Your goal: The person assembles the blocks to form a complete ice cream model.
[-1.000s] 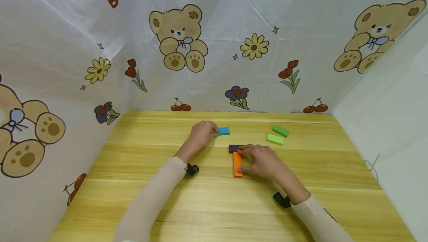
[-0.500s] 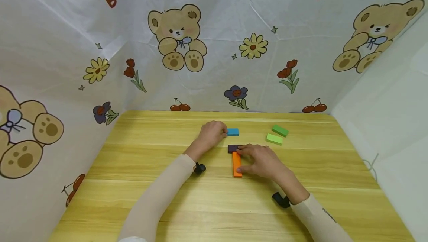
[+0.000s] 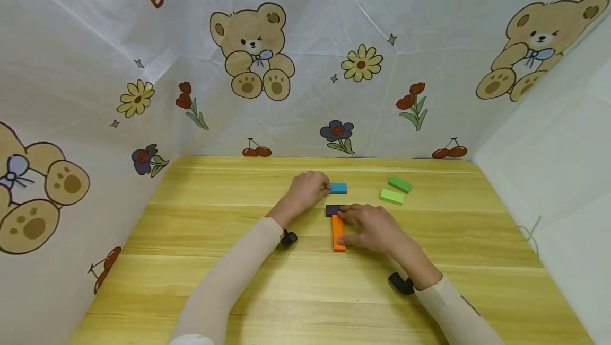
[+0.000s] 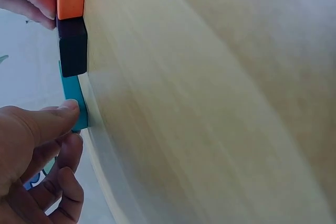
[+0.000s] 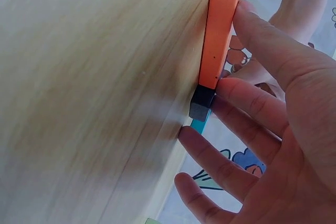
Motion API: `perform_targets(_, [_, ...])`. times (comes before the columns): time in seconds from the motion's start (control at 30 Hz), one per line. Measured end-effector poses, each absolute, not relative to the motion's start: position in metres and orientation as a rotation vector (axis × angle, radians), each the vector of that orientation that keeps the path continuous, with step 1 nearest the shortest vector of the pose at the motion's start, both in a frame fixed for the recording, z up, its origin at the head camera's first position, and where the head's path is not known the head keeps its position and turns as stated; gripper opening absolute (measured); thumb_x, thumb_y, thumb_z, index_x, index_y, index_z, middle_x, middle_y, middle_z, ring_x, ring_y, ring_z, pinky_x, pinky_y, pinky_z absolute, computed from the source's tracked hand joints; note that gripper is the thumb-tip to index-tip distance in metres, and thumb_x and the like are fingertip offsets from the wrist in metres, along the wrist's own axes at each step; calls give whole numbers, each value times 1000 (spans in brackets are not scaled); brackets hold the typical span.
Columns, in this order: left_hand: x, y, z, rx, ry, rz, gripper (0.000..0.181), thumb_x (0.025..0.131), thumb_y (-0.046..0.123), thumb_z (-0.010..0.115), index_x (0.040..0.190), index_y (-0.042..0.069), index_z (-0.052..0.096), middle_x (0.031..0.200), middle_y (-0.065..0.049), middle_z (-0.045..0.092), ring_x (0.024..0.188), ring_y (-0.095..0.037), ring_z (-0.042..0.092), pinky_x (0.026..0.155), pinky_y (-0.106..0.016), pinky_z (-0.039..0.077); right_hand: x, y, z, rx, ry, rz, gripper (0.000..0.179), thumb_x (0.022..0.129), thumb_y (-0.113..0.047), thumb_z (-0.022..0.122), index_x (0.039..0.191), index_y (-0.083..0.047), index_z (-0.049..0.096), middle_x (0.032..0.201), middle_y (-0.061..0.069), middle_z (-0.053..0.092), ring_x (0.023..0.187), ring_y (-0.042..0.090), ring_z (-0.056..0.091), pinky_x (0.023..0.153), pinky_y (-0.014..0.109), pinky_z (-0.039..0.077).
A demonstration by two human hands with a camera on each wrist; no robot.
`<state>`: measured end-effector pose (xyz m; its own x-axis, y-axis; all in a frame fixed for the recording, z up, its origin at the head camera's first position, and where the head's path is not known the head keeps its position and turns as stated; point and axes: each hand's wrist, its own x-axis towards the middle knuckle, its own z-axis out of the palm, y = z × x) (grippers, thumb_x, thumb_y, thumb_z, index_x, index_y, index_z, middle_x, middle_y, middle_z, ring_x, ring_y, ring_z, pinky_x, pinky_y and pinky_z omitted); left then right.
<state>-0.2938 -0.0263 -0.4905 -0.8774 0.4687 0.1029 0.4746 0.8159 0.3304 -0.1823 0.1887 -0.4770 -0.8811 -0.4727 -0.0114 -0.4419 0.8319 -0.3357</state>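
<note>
My left hand pinches the left end of a blue block lying flat on the table, behind the dark block. In the left wrist view the thumb presses on the blue block. An orange block points toward me, its far end against a dark purple block laid crosswise. The thumb and index finger of my right hand grip the orange block along its length, with another fingertip by the dark block. The right hand covers part of the dark block.
A light green block and a darker green block lie at the right rear of the wooden table. A white cloth printed with bears hangs behind the table's back edge.
My left hand has slid the blue block to the right, until it lies behind the dark block. The right hand, orange block and dark block have stayed in place.
</note>
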Motion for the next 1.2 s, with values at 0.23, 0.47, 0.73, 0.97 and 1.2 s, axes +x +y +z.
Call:
perform_targets(0.23, [-291, -29, -492, -785, -2970, -572, 12, 101, 26, 78, 110, 23, 85, 118, 6, 82, 104, -20, 77, 88, -43, 64, -182, 189, -477, -742, 2924, -476, 67, 87, -57, 86, 141, -19, 74, 151, 1, 68, 136, 34, 67, 107, 62, 52])
perform_targets(0.47, [-287, -34, -493, -837, -2967, -604, 12, 101, 25, 78, 111, 22, 85, 117, 6, 82, 103, -19, 76, 87, -41, 64, -182, 189, -478, -726, 2916, -474, 67, 87, -58, 86, 141, -20, 74, 151, 1, 68, 137, 34, 66, 108, 62, 51])
perform_targets(0.73, [-282, -38, -490, -891, -2973, -615, 15, 102, 25, 77, 115, 24, 85, 120, 7, 82, 106, -19, 77, 85, -41, 64, -183, 190, -478, -730, 2921, -480, 68, 87, -58, 86, 141, -20, 74, 151, 1, 68, 136, 34, 67, 108, 62, 51])
perform_targets(0.97, [-279, -42, -487, -936, -2986, -613, 17, 102, 21, 76, 116, 25, 85, 123, 7, 82, 109, -20, 77, 88, -41, 64, -184, 190, -480, -710, 2905, -486, 69, 88, -60, 84, 143, -21, 72, 152, 1, 67, 138, 36, 65, 110, 64, 49])
perform_targets(1.2, [-276, -42, -488, -935, -2991, -620, 20, 103, 19, 75, 120, 25, 85, 126, 7, 81, 113, -20, 77, 91, -41, 64, -183, 190, -478, -716, 2905, -497, 69, 87, -57, 85, 143, -19, 73, 152, 2, 68, 137, 36, 66, 109, 64, 49])
